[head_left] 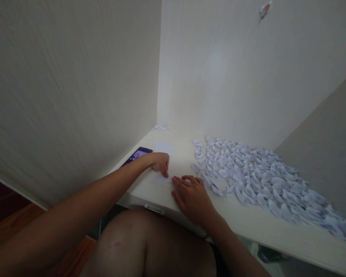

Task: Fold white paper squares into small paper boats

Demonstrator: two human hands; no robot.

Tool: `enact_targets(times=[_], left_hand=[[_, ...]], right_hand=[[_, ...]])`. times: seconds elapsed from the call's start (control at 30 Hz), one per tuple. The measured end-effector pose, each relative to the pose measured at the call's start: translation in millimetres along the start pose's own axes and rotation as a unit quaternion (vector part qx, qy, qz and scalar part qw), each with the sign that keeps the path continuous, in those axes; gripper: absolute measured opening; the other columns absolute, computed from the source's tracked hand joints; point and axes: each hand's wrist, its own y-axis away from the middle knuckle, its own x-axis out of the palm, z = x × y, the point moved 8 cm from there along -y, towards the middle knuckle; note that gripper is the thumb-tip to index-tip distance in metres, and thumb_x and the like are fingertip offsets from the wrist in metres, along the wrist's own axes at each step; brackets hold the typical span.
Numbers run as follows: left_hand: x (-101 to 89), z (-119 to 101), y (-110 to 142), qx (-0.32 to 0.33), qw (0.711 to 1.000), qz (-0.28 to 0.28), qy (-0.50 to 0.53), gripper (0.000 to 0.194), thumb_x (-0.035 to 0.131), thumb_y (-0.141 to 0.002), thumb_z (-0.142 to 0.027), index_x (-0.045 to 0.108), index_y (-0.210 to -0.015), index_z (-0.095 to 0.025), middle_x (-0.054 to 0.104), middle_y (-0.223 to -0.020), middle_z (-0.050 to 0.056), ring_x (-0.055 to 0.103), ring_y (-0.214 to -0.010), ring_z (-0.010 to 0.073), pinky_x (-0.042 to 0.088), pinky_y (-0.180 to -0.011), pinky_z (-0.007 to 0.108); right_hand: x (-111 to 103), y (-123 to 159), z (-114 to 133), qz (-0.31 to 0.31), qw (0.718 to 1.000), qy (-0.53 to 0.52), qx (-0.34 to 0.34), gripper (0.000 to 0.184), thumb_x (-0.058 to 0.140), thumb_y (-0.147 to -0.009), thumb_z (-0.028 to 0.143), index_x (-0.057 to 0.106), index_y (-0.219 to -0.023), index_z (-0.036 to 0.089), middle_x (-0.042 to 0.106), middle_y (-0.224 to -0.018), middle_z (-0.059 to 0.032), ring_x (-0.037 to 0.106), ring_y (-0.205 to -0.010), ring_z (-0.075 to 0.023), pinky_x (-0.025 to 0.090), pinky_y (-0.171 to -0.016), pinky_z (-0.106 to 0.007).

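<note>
A thin, pale white piece (pixel 158 179), like paper or cloth, lies flat near the front edge of the desk; its outline is faint. My left hand (pixel 160 163) is curled over it with the fingertips pressed down on its right part. Close beside, my right hand (pixel 193 194) rests on the desk, fingers stretched out and its fingertips at the right end of the piece. To the right spreads a large layer of leaf-shaped, folded white pieces (pixel 248 173). Behind my left hand lies another faint white patch of thin pieces (pixel 163 146).
A phone (pixel 138 154) with a lit screen lies along the left wall, partly behind my left forearm. Some white strips (pixel 161 127) lie in the back corner. The cream desk (pixel 248 227) has a drawer handle (pixel 154 209) in front, above my knees. Walls enclose it.
</note>
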Motion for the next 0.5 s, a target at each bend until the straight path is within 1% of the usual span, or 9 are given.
enact_targets(times=[0.07,0.13,0.17,0.2,0.23,0.3,0.37,0.43,0.5], left_hand=[[-0.1,0,4,0.012,0.998,-0.015,0.057,0.025,0.087,-0.045,-0.015,0.063,-0.049,-0.016,0.052,-0.037,-0.004,0.044,-0.040,0.0105,0.038,-0.051,0.025],[1.3,-3,9,0.034,0.988,-0.055,0.138,0.026,0.086,-0.050,-0.016,0.061,-0.053,-0.015,0.053,-0.040,-0.004,0.046,-0.040,0.0102,0.038,-0.049,0.024],[3.3,-6,11,0.049,0.978,-0.084,0.186,0.025,0.085,-0.057,-0.020,0.060,-0.058,-0.015,0.055,-0.044,-0.003,0.049,-0.042,0.0103,0.040,-0.049,0.024],[5.8,-9,14,0.064,0.962,-0.121,0.237,0.024,0.081,-0.066,-0.025,0.060,-0.064,-0.015,0.057,-0.050,-0.003,0.053,-0.046,0.0105,0.043,-0.051,0.023],[9.0,-12,17,0.080,0.940,-0.163,0.290,0.023,0.077,-0.074,-0.029,0.058,-0.072,-0.016,0.060,-0.057,-0.002,0.057,-0.052,0.0105,0.048,-0.056,0.024],[20.8,-17,22,0.106,0.891,-0.228,0.379,0.024,0.069,-0.084,-0.034,0.052,-0.082,-0.018,0.060,-0.069,-0.001,0.064,-0.062,0.0109,0.055,-0.067,0.027],[34.1,-21,25,0.122,0.850,-0.262,0.441,0.026,0.066,-0.086,-0.036,0.047,-0.087,-0.019,0.059,-0.076,-0.001,0.067,-0.068,0.0117,0.059,-0.073,0.031],[42.1,-24,27,0.137,0.816,-0.280,0.487,0.031,0.068,-0.084,-0.039,0.047,-0.097,-0.020,0.060,-0.082,-0.002,0.069,-0.070,0.0124,0.062,-0.074,0.035],[43.6,-24,31,0.159,0.791,-0.288,0.517,0.042,0.075,-0.077,-0.039,0.049,-0.104,-0.020,0.060,-0.082,-0.003,0.068,-0.068,0.0137,0.063,-0.067,0.035]], right_hand=[[-1,0,-4,-0.020,0.999,-0.030,0.006,0.042,0.056,-0.096,0.029,0.061,-0.137,0.018,0.070,-0.130,-0.0126,0.056,-0.125,-0.0318,0.040,-0.106,-0.052],[-8,-2,-16,-0.081,0.991,-0.089,0.052,0.045,0.061,-0.093,0.029,0.061,-0.137,0.016,0.070,-0.128,-0.0148,0.061,-0.121,-0.0308,0.044,-0.105,-0.050],[-12,-2,-27,-0.121,0.980,-0.133,0.090,0.047,0.063,-0.092,0.030,0.060,-0.136,0.015,0.071,-0.127,-0.0158,0.064,-0.117,-0.0297,0.047,-0.104,-0.049],[-16,-3,-39,-0.162,0.960,-0.183,0.136,0.049,0.065,-0.091,0.032,0.060,-0.136,0.014,0.071,-0.127,-0.0164,0.067,-0.112,-0.0283,0.051,-0.100,-0.047],[-18,-4,-50,-0.191,0.936,-0.237,0.175,0.051,0.066,-0.089,0.034,0.060,-0.136,0.014,0.070,-0.127,-0.0171,0.070,-0.105,-0.0270,0.055,-0.094,-0.044],[-18,-11,-65,-0.220,0.895,-0.321,0.217,0.054,0.068,-0.086,0.034,0.059,-0.136,0.014,0.067,-0.133,-0.0190,0.073,-0.101,-0.0261,0.060,-0.085,-0.040],[-21,-22,-73,-0.239,0.878,-0.350,0.223,0.053,0.070,-0.083,0.031,0.063,-0.133,0.015,0.069,-0.130,-0.0185,0.075,-0.098,-0.0259,0.061,-0.082,-0.038],[-24,-33,-76,-0.241,0.877,-0.369,0.191,0.043,0.069,-0.083,0.027,0.068,-0.125,0.016,0.076,-0.115,-0.0145,0.076,-0.092,-0.0247,0.061,-0.082,-0.038],[-27,-39,-76,-0.246,0.884,-0.369,0.151,0.033,0.067,-0.084,0.025,0.074,-0.115,0.018,0.079,-0.106,-0.0110,0.075,-0.091,-0.0241,0.060,-0.084,-0.039]])
